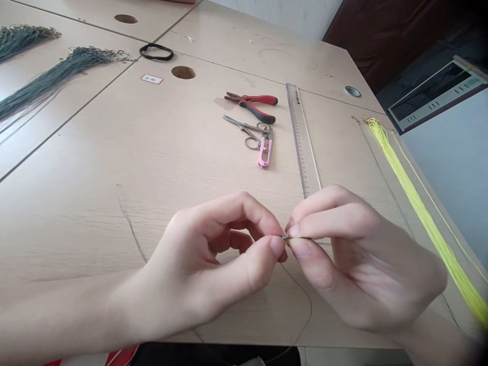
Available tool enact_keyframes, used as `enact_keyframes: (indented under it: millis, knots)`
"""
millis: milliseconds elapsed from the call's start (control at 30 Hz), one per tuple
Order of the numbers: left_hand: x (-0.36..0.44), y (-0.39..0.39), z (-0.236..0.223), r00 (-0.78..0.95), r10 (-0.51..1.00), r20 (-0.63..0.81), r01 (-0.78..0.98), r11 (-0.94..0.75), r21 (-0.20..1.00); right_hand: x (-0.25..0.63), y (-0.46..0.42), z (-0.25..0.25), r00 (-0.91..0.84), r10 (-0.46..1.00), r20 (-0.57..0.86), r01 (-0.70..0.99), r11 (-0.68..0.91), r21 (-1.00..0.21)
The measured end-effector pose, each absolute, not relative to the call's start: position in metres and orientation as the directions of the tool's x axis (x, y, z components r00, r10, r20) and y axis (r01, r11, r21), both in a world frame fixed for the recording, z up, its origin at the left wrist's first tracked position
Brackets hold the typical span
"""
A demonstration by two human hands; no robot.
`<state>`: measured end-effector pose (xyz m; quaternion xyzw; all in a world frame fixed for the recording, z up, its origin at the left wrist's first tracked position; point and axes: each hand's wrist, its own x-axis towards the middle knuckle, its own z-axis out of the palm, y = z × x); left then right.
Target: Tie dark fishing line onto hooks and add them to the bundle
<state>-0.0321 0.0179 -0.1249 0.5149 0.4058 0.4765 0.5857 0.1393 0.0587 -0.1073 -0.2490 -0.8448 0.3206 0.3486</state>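
My left hand [213, 259] and my right hand [358, 254] meet fingertip to fingertip just above the wooden table [133, 168]. Both pinch a tiny metal piece [284, 237] between thumb and forefinger. A thin dark cord [305, 300] loops from below the fingers down toward the table's front edge. Whether the cord joins the metal piece is hidden by the fingers.
Red-handled pliers [253, 104], small scissors [247, 133] and pink thread snips [265, 151] lie beyond my hands. A clear ruler [303, 140] runs beside them. A yellow cord bundle [423, 213] lies along the right edge. Dark green cord bundles [49, 76] and a black band [156, 52] sit far left.
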Motion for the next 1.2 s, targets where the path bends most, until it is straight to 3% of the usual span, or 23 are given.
enact_keyframes:
  millis: [333,467,600,1200]
  knots:
    - [-0.0321,0.0178,-0.1234,0.190,0.981,0.048,-0.123,-0.024,0.992,0.1356,0.0546,-0.1066,-0.579,0.710,0.401,0.157,0.579,-0.800]
    - [-0.0301,0.0204,-0.1239,0.206,0.978,0.040,-0.157,-0.008,0.988,0.1364,0.0543,-0.1020,-0.619,0.757,0.209,0.138,0.367,-0.920]
    - [-0.0305,0.0204,-0.1244,0.209,0.977,0.039,-0.163,-0.005,0.987,0.1379,0.0529,-0.0999,-0.630,0.776,0.035,0.203,0.208,-0.957]
    - [-0.0358,0.0165,-0.1244,0.243,0.969,0.053,-0.156,-0.015,0.988,0.1329,0.0518,-0.1006,-0.579,0.746,0.331,0.207,0.526,-0.825]
